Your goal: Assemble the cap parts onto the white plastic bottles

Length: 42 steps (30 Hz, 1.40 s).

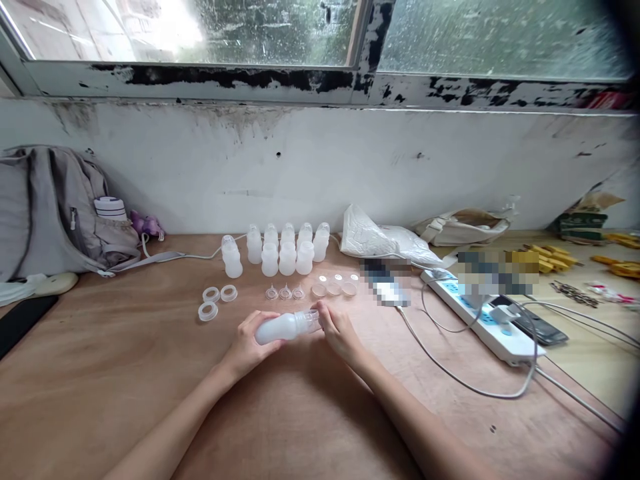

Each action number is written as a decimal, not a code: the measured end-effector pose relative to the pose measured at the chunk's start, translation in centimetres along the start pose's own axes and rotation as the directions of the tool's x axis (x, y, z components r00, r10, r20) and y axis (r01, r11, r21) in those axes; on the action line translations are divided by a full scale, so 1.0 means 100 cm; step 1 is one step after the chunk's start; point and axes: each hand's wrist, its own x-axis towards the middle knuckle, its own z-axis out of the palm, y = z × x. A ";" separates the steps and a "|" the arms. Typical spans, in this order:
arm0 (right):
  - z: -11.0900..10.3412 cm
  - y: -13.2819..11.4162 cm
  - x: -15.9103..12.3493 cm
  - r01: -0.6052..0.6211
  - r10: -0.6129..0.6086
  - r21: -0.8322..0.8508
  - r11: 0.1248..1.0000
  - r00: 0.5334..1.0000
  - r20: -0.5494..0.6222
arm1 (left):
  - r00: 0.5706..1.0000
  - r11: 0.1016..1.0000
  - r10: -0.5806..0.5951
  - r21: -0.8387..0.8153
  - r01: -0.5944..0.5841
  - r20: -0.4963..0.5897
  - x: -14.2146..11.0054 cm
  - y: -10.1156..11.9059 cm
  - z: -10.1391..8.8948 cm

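A frosted white baby bottle [278, 329] lies tilted sideways above the tabletop. My left hand [249, 342] is wrapped round its body, near the base. At the other end, the fingers of my right hand [341, 331] pinch the bottle's clear cap [311, 321]. Behind my hands are three clear teats [285, 292] in a row. To their right stand three clear caps [334, 287], and three white collar rings [211, 294] lie to the left. Farther back stand several upright bottles [287, 258], some with tops on, with one capped bottle [232, 257] apart at the left.
On the right, a white power strip [493, 323] with plugs and looping cables [450, 385] crosses the wooden table [100, 393]. A plastic bag [385, 240] and a pale pouch [460, 227] sit against the wall. A grey backpack [60, 207] stands at the left.
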 end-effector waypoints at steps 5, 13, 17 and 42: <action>0.000 -0.002 0.000 0.038 -0.037 -0.062 0.997 0.999 0.008 | 1.000 1.000 0.016 0.009 -0.016 0.005 -0.001 -0.001 0.001; 0.003 -0.006 -0.004 -0.150 0.101 0.250 0.957 0.975 0.199 | 0.997 0.997 0.066 -0.033 -0.065 0.030 -0.005 0.001 0.001; 0.011 -0.006 -0.010 -0.180 0.140 0.318 0.931 0.979 0.145 | 0.995 0.994 0.098 -0.048 -0.097 0.016 -0.006 0.002 0.000; 0.022 -0.005 -0.042 0.083 -0.067 0.221 0.972 0.995 -0.079 | 0.960 0.958 0.276 -0.099 -0.270 0.048 -0.020 0.013 -0.001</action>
